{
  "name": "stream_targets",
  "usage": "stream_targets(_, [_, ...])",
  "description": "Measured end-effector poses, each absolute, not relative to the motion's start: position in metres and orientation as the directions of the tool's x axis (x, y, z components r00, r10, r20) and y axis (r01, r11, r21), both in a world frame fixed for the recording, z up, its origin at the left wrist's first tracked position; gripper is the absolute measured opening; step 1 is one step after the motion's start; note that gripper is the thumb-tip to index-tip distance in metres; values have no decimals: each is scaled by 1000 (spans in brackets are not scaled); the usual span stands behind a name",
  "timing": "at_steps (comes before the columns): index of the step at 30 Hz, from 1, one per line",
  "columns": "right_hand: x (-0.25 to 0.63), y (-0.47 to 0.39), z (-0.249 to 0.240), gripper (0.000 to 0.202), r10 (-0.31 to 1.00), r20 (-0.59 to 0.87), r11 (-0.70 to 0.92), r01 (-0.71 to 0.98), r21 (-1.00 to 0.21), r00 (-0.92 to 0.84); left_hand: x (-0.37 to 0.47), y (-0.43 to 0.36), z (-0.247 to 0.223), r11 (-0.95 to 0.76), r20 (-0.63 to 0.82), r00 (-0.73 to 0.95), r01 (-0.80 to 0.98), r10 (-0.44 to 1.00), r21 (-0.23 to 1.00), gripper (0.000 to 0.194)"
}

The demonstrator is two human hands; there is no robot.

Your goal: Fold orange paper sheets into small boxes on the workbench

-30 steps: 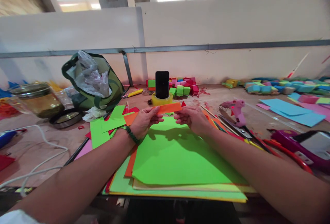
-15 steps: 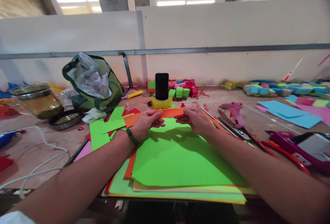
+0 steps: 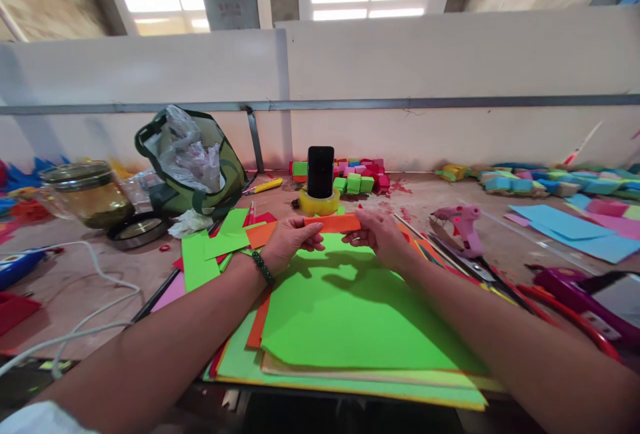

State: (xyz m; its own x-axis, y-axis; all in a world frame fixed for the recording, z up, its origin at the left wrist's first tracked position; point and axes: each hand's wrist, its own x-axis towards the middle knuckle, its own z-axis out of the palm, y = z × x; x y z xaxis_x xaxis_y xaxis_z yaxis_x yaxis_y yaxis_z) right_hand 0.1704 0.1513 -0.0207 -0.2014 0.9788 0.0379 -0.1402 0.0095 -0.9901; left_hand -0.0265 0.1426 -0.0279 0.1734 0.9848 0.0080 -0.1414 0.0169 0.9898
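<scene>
An orange paper strip (image 3: 339,223) is stretched between my two hands, above a stack of coloured sheets with a green sheet (image 3: 360,314) on top. My left hand (image 3: 293,242) pinches the strip's left end between thumb and fingers. At the other end, my right hand (image 3: 381,237) grips it the same way. Just left of my left hand lie another orange piece (image 3: 260,235) and green paper pieces (image 3: 200,264). A black phone (image 3: 321,172) stands upright in a roll of yellow tape (image 3: 319,203) behind the strip.
A pink glue gun (image 3: 463,224), scissors (image 3: 487,274) and a purple tool (image 3: 575,294) lie at the right, near blue sheets (image 3: 560,224). At the left are a green bag (image 3: 225,174), a glass jar (image 3: 87,197), its lid (image 3: 139,229) and a white cable (image 3: 95,274).
The camera view has shifted slightly, so the scene sits a little further right and lower. Between my hands the orange strip appears slightly shorter, with my right fingers nearer its middle.
</scene>
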Motion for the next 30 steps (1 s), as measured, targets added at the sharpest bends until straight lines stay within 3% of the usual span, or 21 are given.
stream_targets(3, [170,151,-23,35,982,86,76,-64,-995,-170,-26,141,-28,-12,38,211,-126,977,992,37])
stream_targets(12, [174,160,-30,36,994,60,46,-153,-987,-91,-27,137,-24,-3,55,323,-159,945,987,28])
stream_targets(19, [173,155,-28,38,986,88,84,-35,-996,-139,-28,142,-24,77,-31,214,-210,976,975,43])
stream_targets(26, [169,150,-23,40,981,128,131,14,-991,-145,-27,143,-26,94,-68,138,-187,988,978,40])
stream_targets(30, [167,151,-23,41,977,151,155,13,-988,-148,-25,140,-23,2,7,56,-167,998,986,31])
